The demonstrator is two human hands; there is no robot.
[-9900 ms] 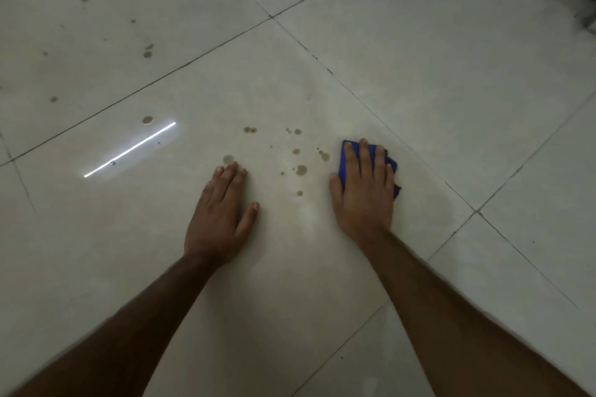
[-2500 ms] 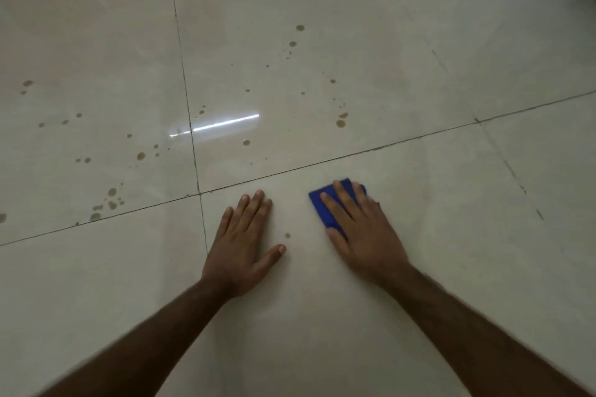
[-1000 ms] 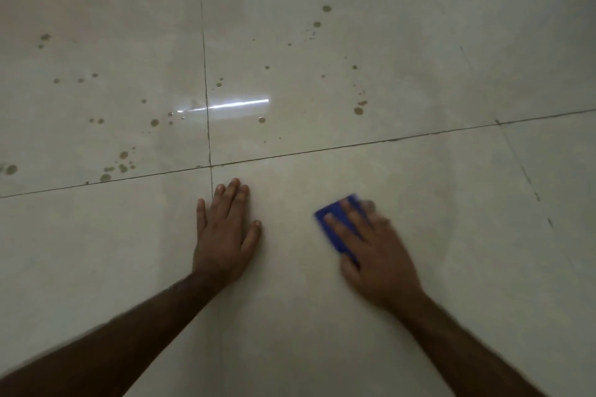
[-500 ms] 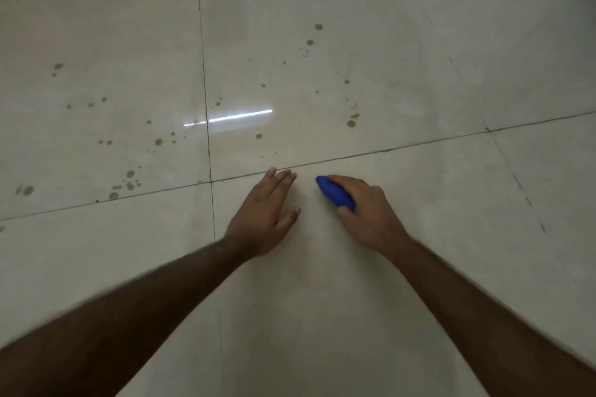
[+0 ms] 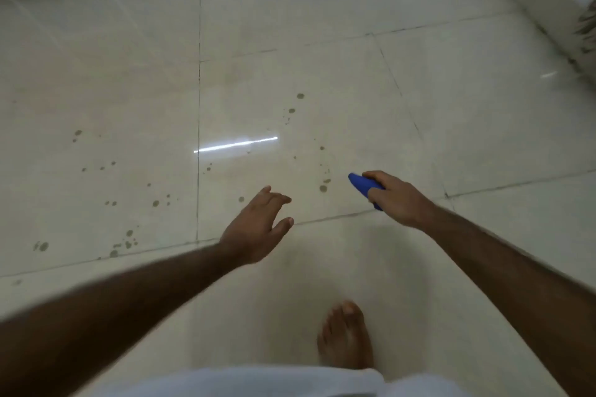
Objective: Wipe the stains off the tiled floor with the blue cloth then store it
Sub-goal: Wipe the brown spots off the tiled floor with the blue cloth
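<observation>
A: What are the fingers doing?
B: The right hand [image 5: 395, 200] curls round the folded blue cloth [image 5: 362, 185], lifted above the tiled floor [image 5: 467, 113]. The left hand [image 5: 258, 229] hangs loose, fingers slightly bent, holding nothing.
A: And the surfaces?
B: Glossy pale tiles with dark grout lines, small round brown stains [image 5: 322, 187] beyond the hands. A bare foot [image 5: 345, 338] stands below. No writing shows.

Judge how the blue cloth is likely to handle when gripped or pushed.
The blue cloth probably handles soft and floppy: it sits bunched inside the right hand. It seems light, since one hand's grip carries it clear of the tiled floor. It is unlikely to roll or break.
</observation>
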